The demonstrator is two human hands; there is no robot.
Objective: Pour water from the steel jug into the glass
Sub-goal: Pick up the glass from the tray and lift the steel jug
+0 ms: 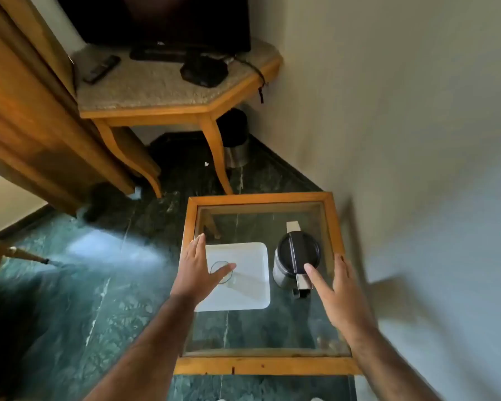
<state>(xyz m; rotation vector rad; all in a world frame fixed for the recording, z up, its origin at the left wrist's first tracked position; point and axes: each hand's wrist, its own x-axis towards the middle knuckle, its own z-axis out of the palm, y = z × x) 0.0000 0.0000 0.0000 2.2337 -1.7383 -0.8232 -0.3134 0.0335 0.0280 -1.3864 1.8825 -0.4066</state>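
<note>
Right hand (340, 296), spread and empty, hovers just right of the jug (297, 257), nearer its handle; left hand (198, 270), spread and empty, over the glass (222, 272).

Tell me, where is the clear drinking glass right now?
In the head view, the clear drinking glass stands on the white rectangular tray on the wood-framed glass table, under the left hand, left of the steel jug.

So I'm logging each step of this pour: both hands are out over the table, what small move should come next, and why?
Probably the right hand should close on the steel jug's handle. Its thumb is already by the handle, but the hand is open and holds nothing. The steel jug stands upright with its lid on, beside the white tray, while the left hand is spread over the glass.
</note>
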